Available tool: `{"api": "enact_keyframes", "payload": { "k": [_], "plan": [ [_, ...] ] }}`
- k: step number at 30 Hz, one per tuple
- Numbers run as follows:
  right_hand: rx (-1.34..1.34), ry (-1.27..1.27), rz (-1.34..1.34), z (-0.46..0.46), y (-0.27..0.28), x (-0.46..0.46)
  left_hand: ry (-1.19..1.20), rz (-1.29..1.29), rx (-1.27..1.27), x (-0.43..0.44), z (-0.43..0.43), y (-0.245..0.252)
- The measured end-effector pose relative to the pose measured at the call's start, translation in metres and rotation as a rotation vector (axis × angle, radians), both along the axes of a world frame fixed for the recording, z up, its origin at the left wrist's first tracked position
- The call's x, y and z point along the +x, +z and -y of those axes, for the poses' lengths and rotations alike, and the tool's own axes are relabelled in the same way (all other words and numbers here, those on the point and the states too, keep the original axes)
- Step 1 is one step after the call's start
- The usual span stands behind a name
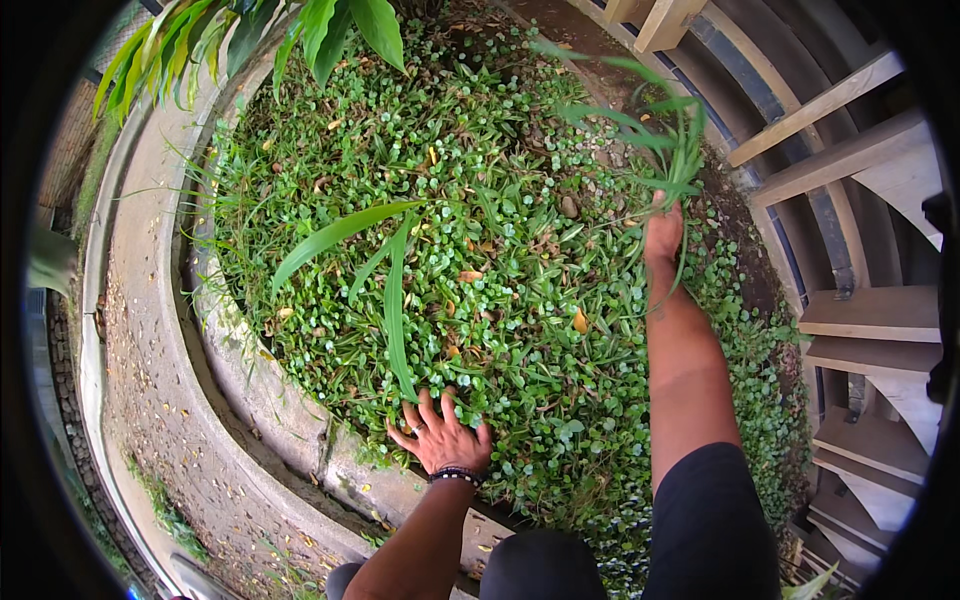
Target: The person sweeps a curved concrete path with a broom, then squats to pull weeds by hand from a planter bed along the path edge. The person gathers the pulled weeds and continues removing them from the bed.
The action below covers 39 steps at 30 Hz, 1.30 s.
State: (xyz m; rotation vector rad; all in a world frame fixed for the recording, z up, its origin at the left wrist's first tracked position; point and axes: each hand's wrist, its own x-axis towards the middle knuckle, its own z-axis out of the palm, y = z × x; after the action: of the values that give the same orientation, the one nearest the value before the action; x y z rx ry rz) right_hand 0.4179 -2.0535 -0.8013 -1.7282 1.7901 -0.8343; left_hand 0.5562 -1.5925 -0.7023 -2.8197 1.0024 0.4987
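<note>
My left hand (pixel 448 437), with a ring and a dark beaded bracelet, rests on the low green ground cover (pixel 480 360), its fingers apart. A long-leaved grass plant (pixel 396 300) stands just beyond my left fingertips. Out at the upper right, my right hand (pixel 664 225) is closed around a bunch of long green grass blades (pixel 675 150), blurred by motion. The blades rise and bend away to the left above the bed, and a thin stem hangs down beside my wrist. Small leafy plants and scattered orange-yellow dry leaves lie between my hands.
A curved concrete curb (pixel 232 345) and gutter border the bed on the left, beside a paved path (pixel 142 315) littered with leaves. Wooden beams or steps (pixel 870 315) line the right side. Broad leaves (pixel 322 37) overhang the top left. A stone (pixel 569 207) lies among the plants.
</note>
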Motion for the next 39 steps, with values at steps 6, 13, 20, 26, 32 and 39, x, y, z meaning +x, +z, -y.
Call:
{"api": "enact_keyframes", "payload": {
  "k": [6, 13, 20, 26, 32, 39],
  "plan": [
    [0.006, -0.118, 0.848, -0.008, 0.058, -0.016, -0.006, 0.031, -0.050, -0.001, 0.000, -0.003],
    [0.203, 0.069, 0.391, -0.118, 0.182, -0.113, 0.040, -0.024, -0.076, -0.001, 0.000, -0.002],
    [0.135, 0.660, -0.249, -0.189, 0.090, -0.055, 0.041, -0.029, -0.074, 0.000, -0.001, 0.003],
    [0.527, -0.117, 0.632, -0.189, 0.102, 0.010, 0.031, -0.034, -0.093, 0.000, -0.002, 0.004],
    [0.305, 0.385, 0.452, -0.121, 0.182, 0.095, 0.056, -0.093, -0.080, 0.001, -0.002, 0.006],
    [0.107, 0.721, -0.245, -0.153, 0.107, 0.225, 0.058, -0.088, -0.115, 0.002, -0.004, 0.005]
  ]
}}
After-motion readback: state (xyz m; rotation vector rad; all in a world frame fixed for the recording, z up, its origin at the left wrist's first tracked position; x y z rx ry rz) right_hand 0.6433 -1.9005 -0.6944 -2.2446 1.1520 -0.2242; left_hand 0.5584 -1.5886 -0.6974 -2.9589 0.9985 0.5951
